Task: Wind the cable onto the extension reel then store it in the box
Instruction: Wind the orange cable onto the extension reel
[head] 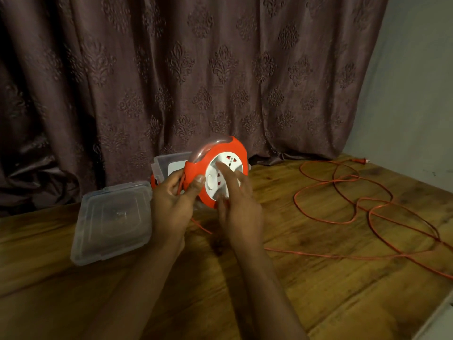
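Observation:
An orange extension reel (235, 149) with a white socket face and a clear handle is held upright above the wooden table. My left hand (171, 202) grips its left rim, thumb on the front edge. My right hand (239, 204) has straight fingers pressing on the white socket disc. The orange cable (367, 212) leaves the bottom of the reel and lies in loose loops across the table's right side, ending in a plug (359, 160) near the wall. A clear plastic box (163, 165) stands behind the reel, partly hidden.
The box's clear lid (110, 219) lies flat on the wooden table (318, 290) to the left of my hands. A patterned brown curtain (196, 69) hangs behind the table. A pale wall (416, 94) bounds the right side.

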